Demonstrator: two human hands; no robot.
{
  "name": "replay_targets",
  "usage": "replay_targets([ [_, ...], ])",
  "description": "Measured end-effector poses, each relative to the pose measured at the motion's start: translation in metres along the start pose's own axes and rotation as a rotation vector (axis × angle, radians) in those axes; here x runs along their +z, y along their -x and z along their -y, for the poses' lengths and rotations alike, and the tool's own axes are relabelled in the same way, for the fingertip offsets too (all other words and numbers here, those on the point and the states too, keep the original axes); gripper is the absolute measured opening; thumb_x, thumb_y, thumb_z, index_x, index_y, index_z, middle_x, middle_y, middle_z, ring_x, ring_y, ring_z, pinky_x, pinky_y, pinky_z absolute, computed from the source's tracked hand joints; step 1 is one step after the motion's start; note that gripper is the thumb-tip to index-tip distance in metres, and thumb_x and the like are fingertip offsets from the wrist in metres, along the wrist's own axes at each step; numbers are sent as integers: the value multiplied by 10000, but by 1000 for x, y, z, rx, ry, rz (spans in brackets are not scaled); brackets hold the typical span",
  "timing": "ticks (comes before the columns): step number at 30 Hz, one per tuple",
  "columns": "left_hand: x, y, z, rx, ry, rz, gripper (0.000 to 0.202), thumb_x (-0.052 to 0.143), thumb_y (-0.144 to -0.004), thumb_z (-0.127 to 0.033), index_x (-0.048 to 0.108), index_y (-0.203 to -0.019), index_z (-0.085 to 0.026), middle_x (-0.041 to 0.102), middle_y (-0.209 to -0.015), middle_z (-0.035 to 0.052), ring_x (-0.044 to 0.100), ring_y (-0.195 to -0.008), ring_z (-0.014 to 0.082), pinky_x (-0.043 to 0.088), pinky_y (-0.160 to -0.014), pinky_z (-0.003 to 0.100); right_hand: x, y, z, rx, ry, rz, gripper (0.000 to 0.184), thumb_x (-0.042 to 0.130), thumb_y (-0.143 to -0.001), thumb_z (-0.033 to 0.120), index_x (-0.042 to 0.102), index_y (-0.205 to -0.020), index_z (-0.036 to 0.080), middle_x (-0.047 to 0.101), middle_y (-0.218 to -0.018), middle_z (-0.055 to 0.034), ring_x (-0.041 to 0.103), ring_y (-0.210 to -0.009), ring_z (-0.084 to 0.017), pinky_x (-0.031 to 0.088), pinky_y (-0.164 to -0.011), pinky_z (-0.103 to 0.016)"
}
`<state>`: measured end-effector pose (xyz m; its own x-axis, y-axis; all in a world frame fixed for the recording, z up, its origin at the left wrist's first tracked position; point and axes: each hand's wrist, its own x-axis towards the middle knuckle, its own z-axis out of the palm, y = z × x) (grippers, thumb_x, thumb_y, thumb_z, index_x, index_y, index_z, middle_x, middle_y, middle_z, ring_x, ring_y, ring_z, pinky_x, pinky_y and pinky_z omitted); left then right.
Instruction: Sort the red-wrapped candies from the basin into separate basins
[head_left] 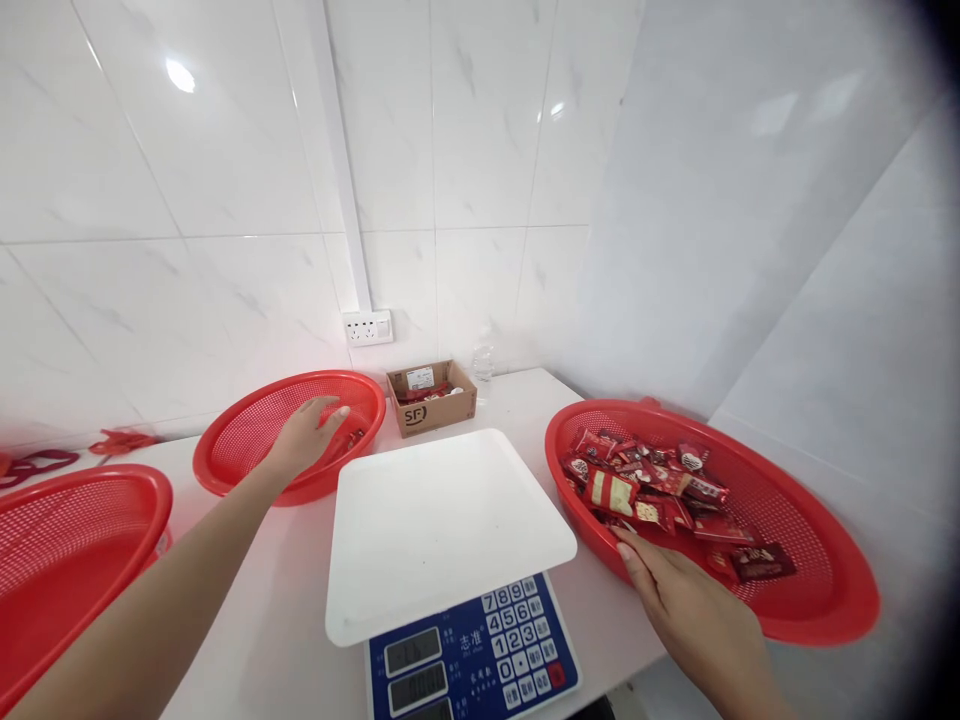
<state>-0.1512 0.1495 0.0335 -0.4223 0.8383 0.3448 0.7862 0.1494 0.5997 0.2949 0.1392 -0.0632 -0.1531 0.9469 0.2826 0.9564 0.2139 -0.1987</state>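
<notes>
Left forearm (172,590), left hand (309,436) loosely spread, right hand (694,615), grip unclear, near glossy, pale-marked red packets (652,484)

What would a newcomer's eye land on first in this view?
Probably the white-topped scale in the middle, its blue keypad facing the person. Next, the red basket on the right, with mostly red packets inside and the right hand at its near side. Then the left hand, over the red basket left of the cardboard box.
</notes>
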Motion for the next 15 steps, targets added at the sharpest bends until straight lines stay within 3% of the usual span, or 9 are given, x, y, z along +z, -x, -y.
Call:
replay_targets([
  [5, 11, 55, -5, -12, 154, -151, 413, 325, -885, -517, 538, -1115, -248, 605, -1145, 56, 561, -1045, 231, 457, -844, 355, 0, 0, 1, 33, 8, 57, 492, 241, -903, 451, 610, -1171, 266, 684, -1066, -47, 641, -949, -254, 537, -682, -368],
  [9, 36, 104, 1, -108, 421, -401, 318, 404, -867, -478, 552, -969, -216, 603, -881, 16, 578, -826, 168, 461, -757, 300, -5, -3, 4, 84, -35, 146, 492, 233, -903, 458, 601, -1180, 284, 658, -1133, -40, 616, -1013, -269, 529, -701, -386],
  [12, 53, 130, 14, -246, 427, -391, 288, 397, -864, -446, 540, -819, -199, 529, -697, -20, 520, -660, 144, 435, -649, 283, -18, -9, 3, 109, -121, 251, 492, 252, -902, 465, 589, -1200, 267, 619, -1204, -38, 565, -1103, -272, 491, -823, -405],
  [15, 65, 141, 32, -372, 371, -336, 304, 444, -817, -471, 573, -875, -201, 587, -770, 3, 552, -718, 180, 427, -625, 305, -37, -19, -1, 25, -303, 393, 502, 295, -897, 495, 547, -1253, 246, 543, -1303, -23, 484, -1202, -240, 386, -986, -376],
])
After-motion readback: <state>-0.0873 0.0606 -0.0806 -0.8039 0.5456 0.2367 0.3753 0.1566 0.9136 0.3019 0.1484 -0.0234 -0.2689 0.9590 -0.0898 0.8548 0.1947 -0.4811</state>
